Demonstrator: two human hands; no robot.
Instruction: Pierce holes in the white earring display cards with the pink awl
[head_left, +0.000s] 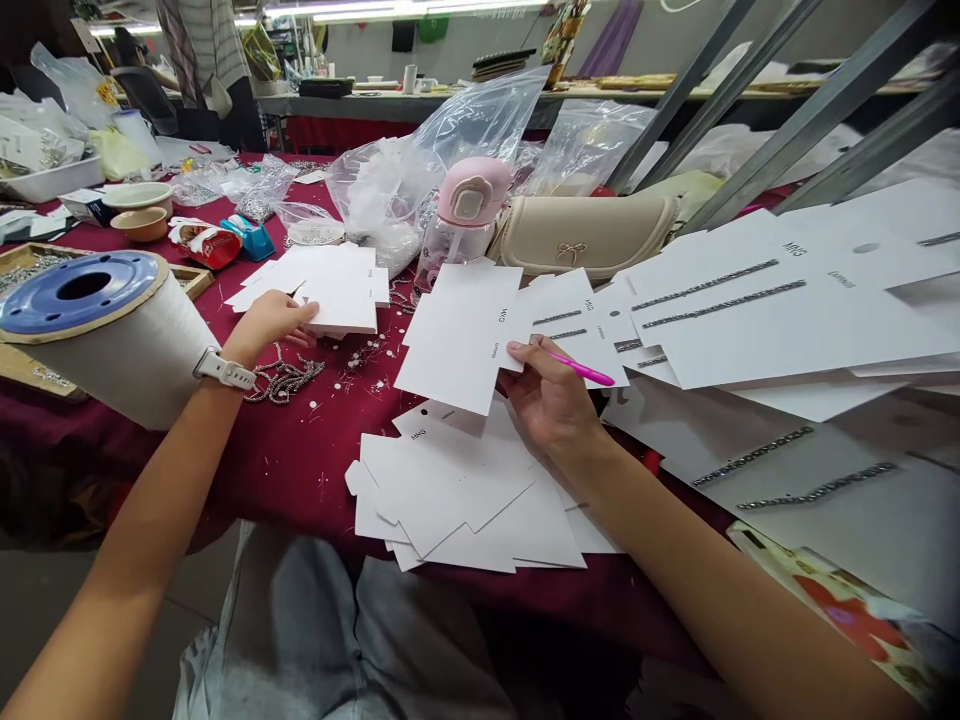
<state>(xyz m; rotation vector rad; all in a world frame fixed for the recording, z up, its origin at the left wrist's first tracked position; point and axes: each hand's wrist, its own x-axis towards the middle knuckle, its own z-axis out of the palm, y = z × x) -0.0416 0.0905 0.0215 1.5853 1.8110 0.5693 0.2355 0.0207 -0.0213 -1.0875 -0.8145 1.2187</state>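
Holding a white card (461, 335) by its near edge, the right hand (551, 400) also grips a pink pen (581, 372) that points away to its right. Just below this hand lies a loose pile of cards (457, 490) on the red cloth (300, 450). Off to the left, the left hand (270, 322), watch (223, 370) on its wrist, rests with fingers curled on another card stack (330, 285). A chain (285, 378) lies just beneath that hand; a spool (97, 330) stands further left.

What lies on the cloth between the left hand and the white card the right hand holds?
In the head view, loose beads on bare red cloth between left hand and card.
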